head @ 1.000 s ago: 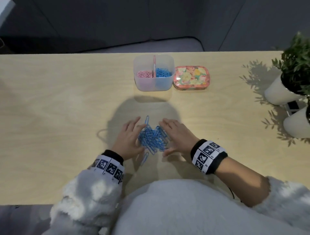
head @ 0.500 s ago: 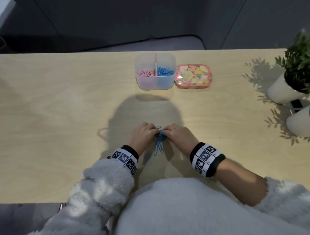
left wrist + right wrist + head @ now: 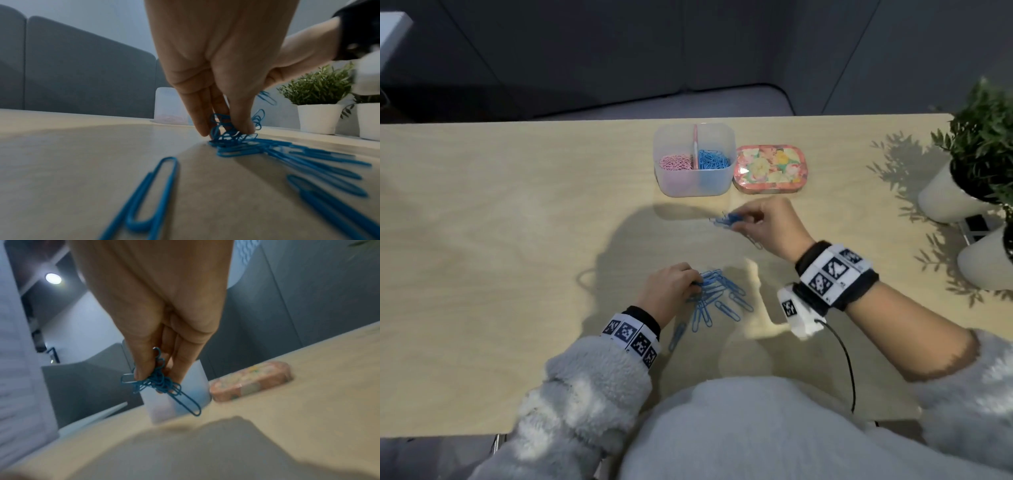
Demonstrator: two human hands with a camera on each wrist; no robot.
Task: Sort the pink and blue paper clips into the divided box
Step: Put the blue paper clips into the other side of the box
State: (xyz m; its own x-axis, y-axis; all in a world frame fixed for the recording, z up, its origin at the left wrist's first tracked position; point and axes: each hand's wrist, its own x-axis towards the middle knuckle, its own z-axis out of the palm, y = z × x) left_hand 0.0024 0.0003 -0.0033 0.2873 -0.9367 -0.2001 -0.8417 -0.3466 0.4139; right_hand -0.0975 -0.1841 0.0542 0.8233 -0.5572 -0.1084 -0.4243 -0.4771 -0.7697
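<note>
A translucent divided box stands at the table's far middle, with pink clips in its left half and blue clips in its right half. My right hand hovers just in front of the box and pinches a bunch of blue paper clips. A loose pile of blue paper clips lies on the table near me. My left hand pinches the pile's left end against the table. One stray blue clip lies beside the left wrist.
A flowered tin sits right of the box. Two white pots with green plants stand at the table's right edge. A grey sofa back lies beyond the far table edge.
Both hands were gathered over the pile near me. My right hand has lifted a bunch of blue clips and carried it forward to just before the box; the left hand stays at the pile.
</note>
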